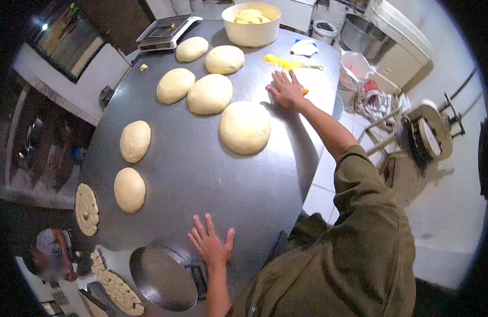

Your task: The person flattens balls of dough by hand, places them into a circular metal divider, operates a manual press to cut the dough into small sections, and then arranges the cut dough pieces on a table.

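My left hand point(212, 246) has its fingers spread over the steel table point(201, 179), just right of a round metal pan point(163, 280), and holds nothing. My right hand point(286, 91) reaches far forward, palm down and fingers apart, beside a yellow smear of soft fat point(280, 62). A thin utensil point(311, 66) lies at the smear's right end. A small dark-handled thing point(295, 79) beside my right hand is partly covered by it. Closest to that hand is a big dough ball point(245, 128). Another dough ball point(210, 94) sits beyond it, among several others.
At the far end stand a white tub point(251, 31) of yellowish dough and a scale point(169, 33). Shaped, cut dough point(117, 288) lies at the lower left, near another person point(55, 253). A metal-framed stand point(413, 132) and buckets stand right of the table.
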Demonstrator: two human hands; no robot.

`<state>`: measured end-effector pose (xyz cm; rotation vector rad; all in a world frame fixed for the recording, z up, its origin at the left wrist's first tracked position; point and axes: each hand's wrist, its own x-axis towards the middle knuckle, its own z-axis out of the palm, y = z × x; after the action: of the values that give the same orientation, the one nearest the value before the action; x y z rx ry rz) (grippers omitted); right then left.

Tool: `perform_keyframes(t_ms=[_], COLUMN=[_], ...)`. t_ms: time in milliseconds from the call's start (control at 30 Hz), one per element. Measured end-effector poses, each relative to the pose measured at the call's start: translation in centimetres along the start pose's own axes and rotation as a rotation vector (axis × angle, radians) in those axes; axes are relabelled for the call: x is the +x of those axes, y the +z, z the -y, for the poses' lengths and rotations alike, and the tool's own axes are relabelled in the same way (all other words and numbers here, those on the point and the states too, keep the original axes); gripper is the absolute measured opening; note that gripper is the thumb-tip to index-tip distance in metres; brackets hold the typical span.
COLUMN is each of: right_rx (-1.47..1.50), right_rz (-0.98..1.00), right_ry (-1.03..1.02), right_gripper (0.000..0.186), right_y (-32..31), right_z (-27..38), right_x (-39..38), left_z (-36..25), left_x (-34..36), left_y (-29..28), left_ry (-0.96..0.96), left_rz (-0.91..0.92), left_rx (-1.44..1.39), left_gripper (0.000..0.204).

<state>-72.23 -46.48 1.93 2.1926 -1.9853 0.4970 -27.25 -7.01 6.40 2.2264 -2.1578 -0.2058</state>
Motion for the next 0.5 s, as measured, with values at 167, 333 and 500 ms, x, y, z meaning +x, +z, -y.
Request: perform_keyframes(t_ms=[167,333,500], right_rx=[-0.153,-0.002,0.029], right_rz=[0.111,-0.091,0.189], right_ry=[0.161,0.256,0.151], right_gripper=[0.102,0.099,0.087], right_y=[3.2,6.4,2.3], right_z=[4.9,3.8,5.6], right_x=[7.7,9.6,7.9], left_z=[0.8,0.9,1.9], left_x=[-0.2,1.6,0.6], left_y=[0.3,0.1,1.1], left_ry=[-0.045,0.010,-0.042], left_rz=[0.030,0.021,-0.012], left_rx=[0.007,-0.013,-0.035], left_gripper=[0.098,0.094,0.093])
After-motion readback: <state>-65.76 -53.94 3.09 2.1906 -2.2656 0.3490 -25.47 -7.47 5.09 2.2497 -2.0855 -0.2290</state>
